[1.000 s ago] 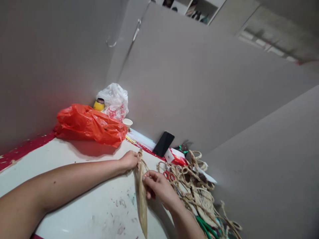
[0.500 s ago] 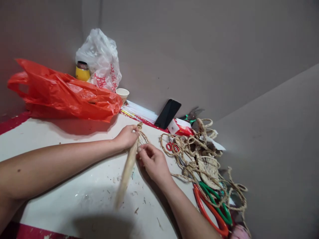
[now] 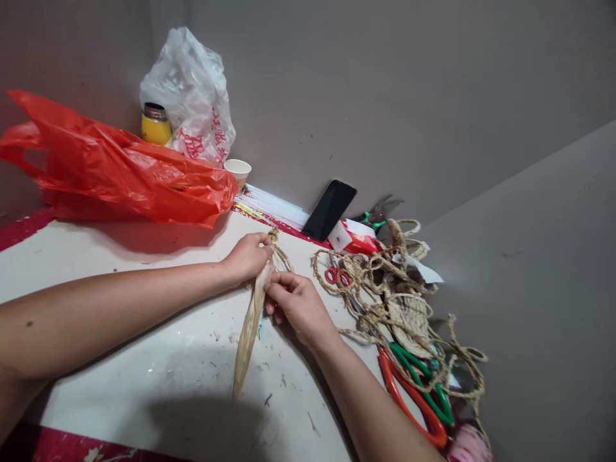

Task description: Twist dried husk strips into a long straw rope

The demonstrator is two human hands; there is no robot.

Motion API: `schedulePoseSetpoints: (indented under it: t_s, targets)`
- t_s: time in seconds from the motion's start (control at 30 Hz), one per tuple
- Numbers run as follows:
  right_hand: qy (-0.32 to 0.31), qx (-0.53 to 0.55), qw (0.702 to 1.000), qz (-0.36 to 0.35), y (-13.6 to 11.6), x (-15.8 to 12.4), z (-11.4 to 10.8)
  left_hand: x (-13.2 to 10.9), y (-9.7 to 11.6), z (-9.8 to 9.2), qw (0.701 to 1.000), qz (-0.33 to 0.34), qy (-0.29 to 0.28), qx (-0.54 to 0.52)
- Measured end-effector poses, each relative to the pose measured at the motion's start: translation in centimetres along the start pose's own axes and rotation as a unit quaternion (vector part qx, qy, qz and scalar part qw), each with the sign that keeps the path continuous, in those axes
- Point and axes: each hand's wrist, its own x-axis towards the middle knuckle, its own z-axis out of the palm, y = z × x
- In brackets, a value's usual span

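Note:
My left hand (image 3: pixel 250 258) is closed in a pinch just below the knotted top of a thin braided straw cord (image 3: pixel 285 256). From between my hands a pale tan dried-leaf strip (image 3: pixel 248 343) hangs down toward me, ending in a point over the table. My right hand (image 3: pixel 299 307) sits just to the right and lower, thumb and forefinger pinched at the upper edge of that strip. Its other fingers are curled underneath and partly hidden. The cord's small loop shows between and behind both hands.
At right lie tangled braided cord (image 3: pixel 370 276), small red-handled scissors (image 3: pixel 338 276), and larger shears with orange and green handles (image 3: pixel 414 401). A phone (image 3: pixel 330 210) leans on the wall. Red bag (image 3: pixel 135 179), yellow jar (image 3: pixel 156 126) and paper cup (image 3: pixel 237 171) stand at back left. Scraps dot the white tabletop (image 3: pixel 120 333).
The strip, blurred and narrow before, now hangs steadier and looks broader, its tip slightly farther right. Both hands keep nearly the same place. The whole view has shifted a little.

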Motion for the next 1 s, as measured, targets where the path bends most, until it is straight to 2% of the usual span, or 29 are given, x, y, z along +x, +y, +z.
schedulePoseSetpoints:
  t_s: [0.13,0.43,0.8,1.0]
  targets:
    - [-0.014,0.041,0.999,-0.001,-0.01,0.11,-0.05,0.08,-0.17,0.04,1.0,0.014,0.004,0.019]
    - [0.054,0.095,0.994,-0.018,0.15,0.46,-0.07,-0.24,0.16,0.07,0.998,0.033,0.013,0.051]
    - [0.088,0.012,0.995,-0.035,-0.35,0.33,0.38,-0.25,0.1,0.21,0.993,0.073,0.008,0.091]
    - [0.099,-0.012,0.994,-0.047,-0.71,0.09,0.58,-0.16,0.03,0.35,0.994,0.066,0.008,0.091]
